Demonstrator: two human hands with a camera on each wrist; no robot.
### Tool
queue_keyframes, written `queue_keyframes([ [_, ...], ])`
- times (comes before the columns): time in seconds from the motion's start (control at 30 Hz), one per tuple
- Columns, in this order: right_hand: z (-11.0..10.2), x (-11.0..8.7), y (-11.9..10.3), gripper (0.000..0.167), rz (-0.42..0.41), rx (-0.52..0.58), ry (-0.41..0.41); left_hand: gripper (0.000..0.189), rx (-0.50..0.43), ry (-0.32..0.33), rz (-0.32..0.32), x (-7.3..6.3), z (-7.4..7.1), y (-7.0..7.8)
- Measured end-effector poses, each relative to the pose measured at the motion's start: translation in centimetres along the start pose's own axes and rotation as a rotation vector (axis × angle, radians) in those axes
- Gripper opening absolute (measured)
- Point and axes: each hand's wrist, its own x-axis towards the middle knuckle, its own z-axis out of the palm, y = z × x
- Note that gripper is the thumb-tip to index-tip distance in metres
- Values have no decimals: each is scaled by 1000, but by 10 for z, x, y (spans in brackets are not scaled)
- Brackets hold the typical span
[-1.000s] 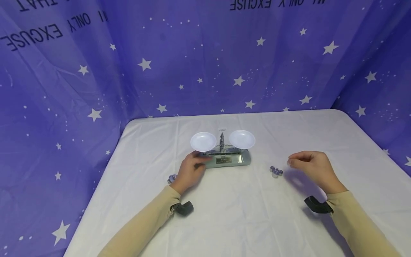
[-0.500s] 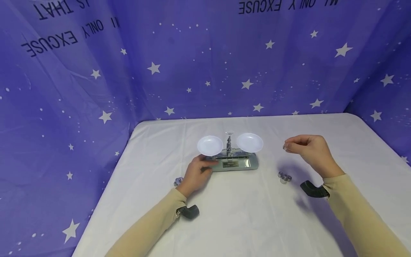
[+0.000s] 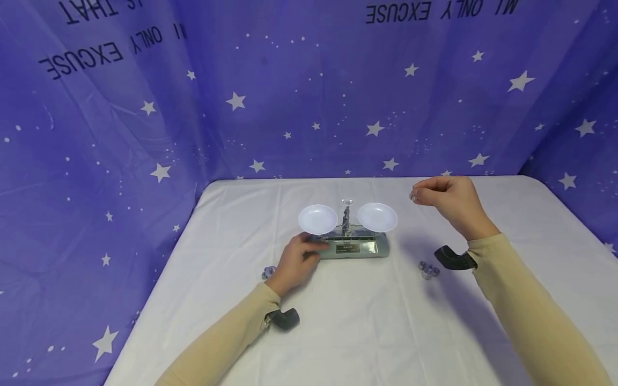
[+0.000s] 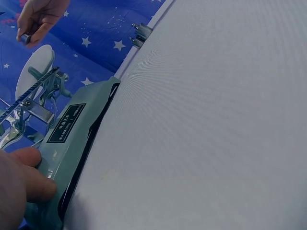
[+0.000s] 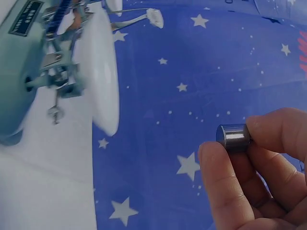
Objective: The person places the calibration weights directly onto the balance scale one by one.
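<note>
A green-based balance scale [image 3: 359, 250] stands on the table with two white pans, the left pan [image 3: 318, 219] and the right pan [image 3: 377, 217]; nothing shows in either. My left hand [image 3: 294, 264] holds the left end of its base, finger and thumb pressed on the green surface in the left wrist view. Raised beyond the right pan, my right hand [image 3: 451, 203] pinches a small shiny metal cylinder weight [image 5: 235, 138] between thumb and fingers. Several metal weights [image 3: 428, 269] stand grouped on the cloth to the right of the scale.
Another small group of shiny metal pieces [image 3: 268, 272] lies left of my left wrist, partly hidden by it. A white cloth [image 3: 357, 327] covers the table. Purple star-printed curtains [image 3: 309, 96] hang behind and at both sides.
My right hand has risen from near the grouped weights and moved forward and left towards the right pan, carrying the small weight. My left hand stays on the base; the head view has shifted slightly.
</note>
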Motion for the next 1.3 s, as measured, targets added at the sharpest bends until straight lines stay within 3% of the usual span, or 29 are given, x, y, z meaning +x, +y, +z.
queue_keyframes([
  [0.3,14,10,-14,28,5,94,-1,31,11,-13,16,1,5,-1],
  [0.63,39,14,-22,34,-37,82,-55,30,17,-2,11,-2,-3,-2],
  [1.0,56,23,-23,29,-68,-13,-43,31,6,3,3,1,-2,-4],
  [1.3,71,26,-16,26,-13,-96,-80,32,7,0,0,2,-1,-2],
])
